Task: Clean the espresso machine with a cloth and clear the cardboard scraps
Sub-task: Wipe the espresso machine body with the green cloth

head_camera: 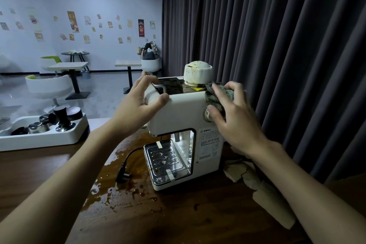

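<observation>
Left hand [138, 105] round espresso machine [178, 114] edge, right hand [237, 123] round cloth [213, 94]

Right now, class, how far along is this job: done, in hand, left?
Done: nothing visibly finished. In hand: the right hand grips the cloth against the espresso machine, the left hand holding its top. Left: the stained cap, the cardboard scraps beside the machine.

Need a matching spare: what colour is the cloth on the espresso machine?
The cloth is pale grey-green with a dark mesh part; head view.
</observation>
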### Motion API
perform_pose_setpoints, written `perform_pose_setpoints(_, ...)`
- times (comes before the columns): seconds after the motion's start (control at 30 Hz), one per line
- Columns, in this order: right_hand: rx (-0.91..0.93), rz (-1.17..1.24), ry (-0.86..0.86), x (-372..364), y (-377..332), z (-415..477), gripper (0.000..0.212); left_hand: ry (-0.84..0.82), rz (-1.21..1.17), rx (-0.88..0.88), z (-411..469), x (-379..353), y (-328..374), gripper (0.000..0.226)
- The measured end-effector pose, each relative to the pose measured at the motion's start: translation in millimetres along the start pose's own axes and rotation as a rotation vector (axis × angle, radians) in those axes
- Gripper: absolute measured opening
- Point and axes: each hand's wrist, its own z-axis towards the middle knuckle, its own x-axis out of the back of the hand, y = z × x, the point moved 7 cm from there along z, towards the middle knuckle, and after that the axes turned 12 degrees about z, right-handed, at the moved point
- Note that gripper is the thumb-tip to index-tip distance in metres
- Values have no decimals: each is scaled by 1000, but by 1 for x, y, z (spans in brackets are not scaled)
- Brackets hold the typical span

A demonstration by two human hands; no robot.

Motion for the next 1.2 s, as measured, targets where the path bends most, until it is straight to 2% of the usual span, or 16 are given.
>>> perform_pose_setpoints(0.1, 41, -85, 47, 4, 4, -3, 53, -2, 14, 3, -1, -1, -1, 53)
perform_pose_setpoints(0.23, 33, 128, 125, 7, 14, -2, 46, -10, 4, -2, 0, -2, -2, 55)
perform_pose_setpoints(0.43, 1, 231, 245, 3, 26, -18, 46, -18, 9, 6, 0, -3, -3, 53)
perform_pose_setpoints(0.53, 26, 213, 226, 0, 25, -22, 46, -19, 2, 9, 2, -4, -4, 58)
perform_pose_setpoints(0.63, -25, 213, 216, -10, 27, -38, 45, -7, 19, 8, 0, -3, -3, 53)
perform_pose_setpoints(0.77, -102, 219, 243, -27, 25, -68, 26, -27, 8, 11, 0, -4, -4, 48)
perform_pose_setpoints(0.93, -79, 231, 181, -41, 4, -78, 33, -20, 46, 17, 2, -4, -9, 73)
perform_pose_setpoints(1.03, -56, 262, 268, -38, -8, -75, 36, -21, 61, 16, 2, -3, -9, 84)
perform_pose_setpoints(1.2, -136, 318, 441, -38, -6, -83, 33, -8, 85, 11, 1, -1, -8, 74)
